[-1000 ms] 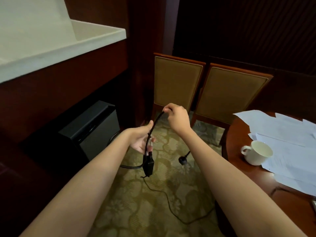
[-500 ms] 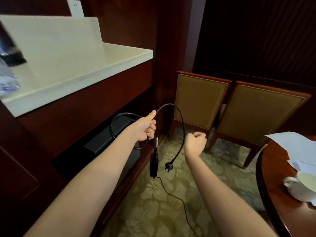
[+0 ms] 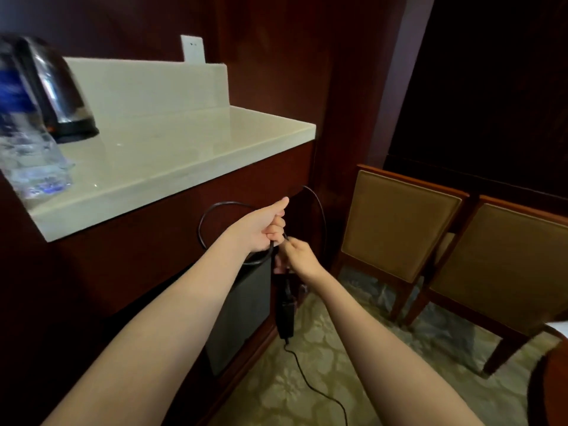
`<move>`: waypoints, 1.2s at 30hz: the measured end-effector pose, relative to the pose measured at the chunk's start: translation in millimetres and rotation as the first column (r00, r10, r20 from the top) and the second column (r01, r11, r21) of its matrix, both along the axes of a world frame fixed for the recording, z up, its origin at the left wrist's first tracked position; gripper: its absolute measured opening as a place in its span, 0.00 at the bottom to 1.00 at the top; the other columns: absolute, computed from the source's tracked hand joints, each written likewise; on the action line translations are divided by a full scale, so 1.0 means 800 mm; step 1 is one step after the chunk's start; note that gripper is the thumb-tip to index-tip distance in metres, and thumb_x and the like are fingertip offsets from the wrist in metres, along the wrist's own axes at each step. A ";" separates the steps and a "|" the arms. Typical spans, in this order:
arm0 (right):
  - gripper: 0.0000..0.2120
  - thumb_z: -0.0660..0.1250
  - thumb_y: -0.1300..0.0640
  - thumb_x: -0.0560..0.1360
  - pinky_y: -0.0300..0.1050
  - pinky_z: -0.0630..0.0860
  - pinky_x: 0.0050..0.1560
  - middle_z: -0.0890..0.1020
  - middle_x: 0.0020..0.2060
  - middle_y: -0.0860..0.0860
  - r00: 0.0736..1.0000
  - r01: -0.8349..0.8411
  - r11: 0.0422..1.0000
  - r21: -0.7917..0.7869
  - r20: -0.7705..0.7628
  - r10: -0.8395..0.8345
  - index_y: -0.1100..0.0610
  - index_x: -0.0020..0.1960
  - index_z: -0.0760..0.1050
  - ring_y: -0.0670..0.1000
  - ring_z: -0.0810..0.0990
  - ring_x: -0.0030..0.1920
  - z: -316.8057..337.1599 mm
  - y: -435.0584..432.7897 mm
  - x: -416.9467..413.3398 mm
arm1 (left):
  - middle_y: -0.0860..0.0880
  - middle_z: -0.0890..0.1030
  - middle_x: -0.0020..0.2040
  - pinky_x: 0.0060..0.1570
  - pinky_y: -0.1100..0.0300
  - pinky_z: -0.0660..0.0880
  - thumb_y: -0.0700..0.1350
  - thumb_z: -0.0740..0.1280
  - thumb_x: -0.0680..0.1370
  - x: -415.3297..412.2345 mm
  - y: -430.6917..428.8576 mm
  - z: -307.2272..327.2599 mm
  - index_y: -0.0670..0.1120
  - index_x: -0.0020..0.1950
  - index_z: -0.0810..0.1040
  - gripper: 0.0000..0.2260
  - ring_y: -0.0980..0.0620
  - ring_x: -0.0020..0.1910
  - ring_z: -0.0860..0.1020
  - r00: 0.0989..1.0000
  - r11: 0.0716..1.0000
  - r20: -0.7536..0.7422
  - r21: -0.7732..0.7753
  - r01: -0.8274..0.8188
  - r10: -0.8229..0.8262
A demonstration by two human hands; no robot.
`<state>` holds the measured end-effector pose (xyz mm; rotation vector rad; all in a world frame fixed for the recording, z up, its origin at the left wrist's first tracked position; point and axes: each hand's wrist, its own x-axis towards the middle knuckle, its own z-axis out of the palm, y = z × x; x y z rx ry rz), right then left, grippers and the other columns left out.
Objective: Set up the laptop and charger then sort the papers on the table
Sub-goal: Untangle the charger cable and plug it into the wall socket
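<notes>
Dangling from left hand (image 3: 264, 230): black charger brick (image 3: 285, 316), thin cable (image 3: 259, 261) looped.

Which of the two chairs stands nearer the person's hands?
The chair next to the counter; the other chair stands farther away, beside the round table.

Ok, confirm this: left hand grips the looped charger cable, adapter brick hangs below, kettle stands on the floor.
Not quite. The head view shows the kettle standing on the white counter, not the floor. The rest holds: the left hand grips the looped charger cable, and the adapter brick hangs below.
</notes>
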<state>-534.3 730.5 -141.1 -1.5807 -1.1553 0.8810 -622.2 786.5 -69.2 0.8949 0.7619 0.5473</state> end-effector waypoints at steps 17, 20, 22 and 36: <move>0.12 0.58 0.56 0.80 0.31 0.55 0.16 0.62 0.26 0.47 0.953 -0.083 0.963 0.258 -0.263 0.153 0.54 0.39 0.68 0.40 0.58 0.15 0.203 0.204 0.029 | 0.53 0.59 0.26 0.16 0.70 0.51 0.48 0.56 0.82 -0.008 0.157 0.158 0.44 0.38 0.68 0.15 0.61 0.14 0.54 0.905 0.828 -0.272 0.544 -0.136 0.327; 0.08 0.58 0.59 0.80 0.31 0.55 0.17 0.63 0.28 0.48 0.950 -0.097 0.954 0.283 -0.259 0.173 0.53 0.44 0.71 0.41 0.59 0.18 0.226 0.236 0.022 | 0.54 0.59 0.21 0.15 0.69 0.51 0.47 0.55 0.82 -0.020 0.185 0.164 0.45 0.37 0.66 0.15 0.60 0.14 0.54 0.921 0.813 -0.066 0.497 -0.303 0.383; 0.07 0.58 0.60 0.80 0.32 0.56 0.17 0.65 0.29 0.49 0.954 -0.084 0.953 0.291 -0.254 0.161 0.56 0.53 0.74 0.44 0.59 0.23 0.242 0.258 0.013 | 0.56 0.59 0.18 0.15 0.70 0.51 0.46 0.54 0.83 -0.028 0.205 0.168 0.45 0.38 0.67 0.14 0.60 0.14 0.54 0.911 0.806 0.063 0.444 -0.390 0.406; 0.14 0.57 0.61 0.80 0.31 0.58 0.18 0.67 0.30 0.49 0.939 0.003 0.940 0.342 -0.324 0.115 0.60 0.61 0.76 0.45 0.60 0.27 0.307 0.441 -0.028 | 0.53 0.61 0.23 0.16 0.69 0.52 0.47 0.52 0.83 -0.047 0.373 0.211 0.45 0.42 0.71 0.14 0.60 0.13 0.54 0.864 0.731 0.117 0.485 -0.481 0.490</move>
